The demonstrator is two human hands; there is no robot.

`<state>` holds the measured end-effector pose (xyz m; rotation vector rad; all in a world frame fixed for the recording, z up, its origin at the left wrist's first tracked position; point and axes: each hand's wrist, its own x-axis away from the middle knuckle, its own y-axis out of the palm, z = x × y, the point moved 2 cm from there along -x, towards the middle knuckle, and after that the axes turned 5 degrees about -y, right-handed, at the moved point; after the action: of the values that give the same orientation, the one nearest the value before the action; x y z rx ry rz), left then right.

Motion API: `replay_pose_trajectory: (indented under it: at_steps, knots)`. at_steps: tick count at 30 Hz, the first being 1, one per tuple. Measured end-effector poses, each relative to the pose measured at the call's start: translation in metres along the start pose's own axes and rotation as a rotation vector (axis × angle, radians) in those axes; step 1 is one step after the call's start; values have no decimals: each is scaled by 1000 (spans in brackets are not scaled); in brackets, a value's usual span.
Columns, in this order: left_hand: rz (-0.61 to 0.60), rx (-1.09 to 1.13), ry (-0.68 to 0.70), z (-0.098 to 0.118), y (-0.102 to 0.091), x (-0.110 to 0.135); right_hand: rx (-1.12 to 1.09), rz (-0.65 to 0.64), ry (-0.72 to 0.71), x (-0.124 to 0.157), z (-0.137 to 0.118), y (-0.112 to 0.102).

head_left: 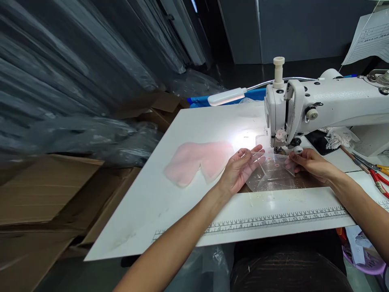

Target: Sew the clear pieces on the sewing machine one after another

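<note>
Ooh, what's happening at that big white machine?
A person is at a sewing machine, holding a thin see-through sheet between both hands. The left hand has one side and the right hand the other, just below the machine's needle end. A lamp shines on the white table, where a flat pink piece lies beyond the left hand, untouched. I can't tell whether the machine is running.

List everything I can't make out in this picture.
Head view, paper sheet: writing too small to read; right edge cuts it off.
Head view, sewing machine: right end cut off by the picture's right edge.
Head view, clear plastic film: any stitches are too small to tell.
Head view, purple basket: partly hidden by the right forearm.
</note>
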<state>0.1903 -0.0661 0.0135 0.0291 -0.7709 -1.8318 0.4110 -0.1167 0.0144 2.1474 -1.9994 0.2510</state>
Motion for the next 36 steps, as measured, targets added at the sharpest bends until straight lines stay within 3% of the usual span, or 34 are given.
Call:
replay_pose_trajectory:
  at_steps: [9, 13, 15, 19, 21, 23, 25, 28, 30, 33, 36]
  knots:
    - [81, -99, 22, -2, 2, -3, 12, -32, -76, -2, 6, 15]
    - [65, -171, -3, 0, 7, 7, 189, -103, -120, 11, 5, 20]
    - [-20, -272, -44, 3, 7, 21, 284, -239, -98, 28, 1, 16]
    - [-350, -608, -207, 5, 8, 60, 262, -551, 59, 65, -9, -3]
    - [-430, -743, -219, 4, 9, 72, 238, -577, 68, 69, -13, -14]
    - [-397, -893, -91, 3, 9, 69, 251, -458, 25, 60, -14, -23]
    - [-286, -1098, 153, 5, 9, 54, 331, -242, -27, 41, -13, -27]
    - [-118, -1472, 495, 7, 5, 19, 585, 35, -122, 14, -11, -23]
    - [-86, -1646, 644, 8, 3, -3, 811, 150, -182, 3, -10, -18]
    - [-148, -1694, 714, 12, 3, -31, 1002, 233, -235, -3, -8, -13]
    - [-243, -1672, 677, 15, 7, -50, 932, 216, -273, -2, -6, -14]
